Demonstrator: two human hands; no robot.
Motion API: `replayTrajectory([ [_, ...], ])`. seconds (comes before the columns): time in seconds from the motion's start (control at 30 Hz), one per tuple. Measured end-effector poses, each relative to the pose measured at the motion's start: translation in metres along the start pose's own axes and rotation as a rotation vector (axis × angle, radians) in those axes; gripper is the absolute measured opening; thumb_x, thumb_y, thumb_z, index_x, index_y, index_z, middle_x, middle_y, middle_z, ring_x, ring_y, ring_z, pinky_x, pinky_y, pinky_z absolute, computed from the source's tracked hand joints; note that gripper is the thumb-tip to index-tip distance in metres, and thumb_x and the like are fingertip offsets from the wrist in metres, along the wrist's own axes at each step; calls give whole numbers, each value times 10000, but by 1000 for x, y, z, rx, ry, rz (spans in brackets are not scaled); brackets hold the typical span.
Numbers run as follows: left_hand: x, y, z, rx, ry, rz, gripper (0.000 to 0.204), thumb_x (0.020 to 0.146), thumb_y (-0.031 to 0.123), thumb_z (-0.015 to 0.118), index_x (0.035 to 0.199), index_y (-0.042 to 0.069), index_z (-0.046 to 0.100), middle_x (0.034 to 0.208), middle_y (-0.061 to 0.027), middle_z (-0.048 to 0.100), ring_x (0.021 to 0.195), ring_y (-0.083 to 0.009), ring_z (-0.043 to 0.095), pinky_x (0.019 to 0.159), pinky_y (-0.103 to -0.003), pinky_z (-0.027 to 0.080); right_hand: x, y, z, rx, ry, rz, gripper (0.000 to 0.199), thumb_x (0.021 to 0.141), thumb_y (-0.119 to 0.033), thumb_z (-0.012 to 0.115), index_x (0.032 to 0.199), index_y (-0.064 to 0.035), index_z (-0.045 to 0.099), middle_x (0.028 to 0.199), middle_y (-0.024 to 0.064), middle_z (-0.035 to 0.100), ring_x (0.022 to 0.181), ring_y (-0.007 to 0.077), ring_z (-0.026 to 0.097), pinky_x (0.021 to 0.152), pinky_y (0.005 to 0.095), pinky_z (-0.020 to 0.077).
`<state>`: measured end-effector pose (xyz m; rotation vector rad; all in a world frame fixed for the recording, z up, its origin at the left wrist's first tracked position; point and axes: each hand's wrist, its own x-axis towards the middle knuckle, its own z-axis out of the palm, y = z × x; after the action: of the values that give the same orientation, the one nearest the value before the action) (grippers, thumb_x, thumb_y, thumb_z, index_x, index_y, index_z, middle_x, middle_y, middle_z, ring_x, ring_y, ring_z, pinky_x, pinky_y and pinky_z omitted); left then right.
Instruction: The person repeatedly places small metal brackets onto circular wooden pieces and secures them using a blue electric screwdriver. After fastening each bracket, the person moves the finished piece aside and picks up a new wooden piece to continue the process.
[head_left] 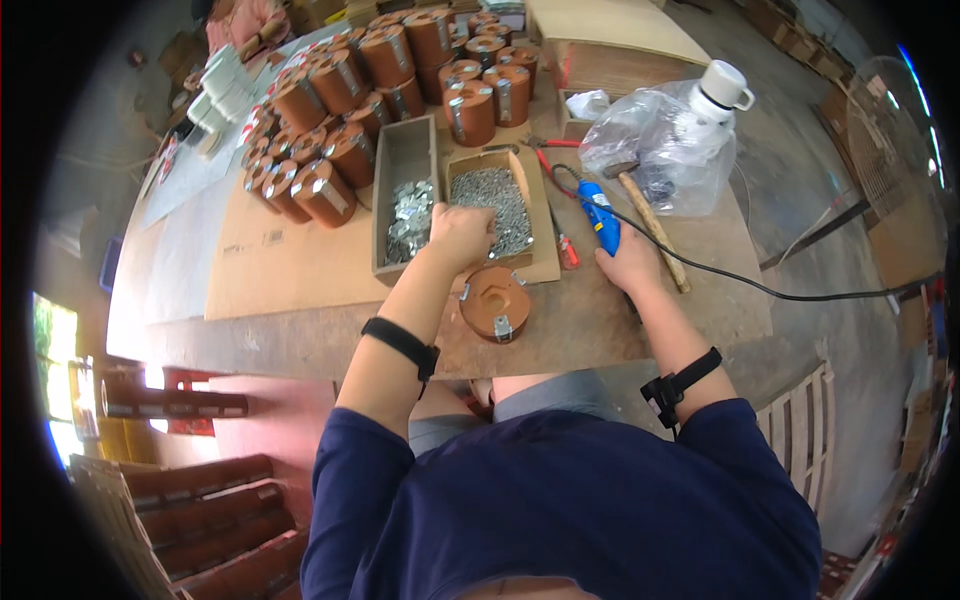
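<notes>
Wood: your bench (300,330) carries everything.
Left hand (461,232): fingers curled down into the box of screws (497,195); grip hidden.
Right hand (630,265): clamped on the blue power screwdriver (600,218).
Between hands: brown round block (495,302), just below the screw box.
Beside: hammer (650,222), tray of metal clips (408,205).

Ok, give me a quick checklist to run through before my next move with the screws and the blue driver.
1. Left hand in the screw box: ok, resting on the screws.
2. Screw held in its fingers: cannot tell.
3. Right hand on the blue power driver: ok.
4. Brown round part in front of the body: ok, flat on the bench.
5. Black cord off the part: ok.
6. Hammer out of the way: not ok, beside the right hand.
</notes>
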<state>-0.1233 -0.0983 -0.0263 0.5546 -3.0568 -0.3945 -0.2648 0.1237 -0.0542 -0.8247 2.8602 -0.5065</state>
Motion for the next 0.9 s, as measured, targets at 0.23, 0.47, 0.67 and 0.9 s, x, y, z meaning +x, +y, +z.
replayTrajectory([
  [0.23, -2, 5, -6, -210, 177, -53, 154, 691, 206, 630, 812, 112, 623, 786, -75, 623, 784, -264, 590, 761, -384, 434, -3, 2, -5, 58, 10, 100, 382, 686, -288, 610, 967, -44, 521, 895, 164, 602, 839, 318, 584, 728, 412, 466],
  [0.47, -11, 11, -24, -412, 471, 79, 141, 660, -2, 643, 776, -5, 565, 680, -97, 601, 629, -169, 594, 606, -272, 470, -3, 3, 2, 167, 120, -3, 438, 664, -269, 620, 999, -23, 484, 910, 207, 580, 854, 342, 567, 752, 417, 456],
  [0.67, -7, -3, -9, -436, 477, 70, 181, 660, -19, 637, 837, -23, 596, 692, -104, 595, 636, -175, 594, 607, -271, 475, -7, 5, 9, 188, 102, 22, 472, 664, -269, 627, 1034, -24, 467, 920, 204, 577, 856, 344, 566, 757, 418, 457],
  [0.9, -2, -22, 2, -620, 407, 33, 142, 733, -38, 577, 872, -68, 581, 705, -73, 590, 591, -109, 562, 558, -219, 458, -10, 3, 3, 190, 70, 23, 458, 666, -241, 614, 1045, -31, 465, 956, 202, 565, 901, 329, 553, 764, 412, 457],
])
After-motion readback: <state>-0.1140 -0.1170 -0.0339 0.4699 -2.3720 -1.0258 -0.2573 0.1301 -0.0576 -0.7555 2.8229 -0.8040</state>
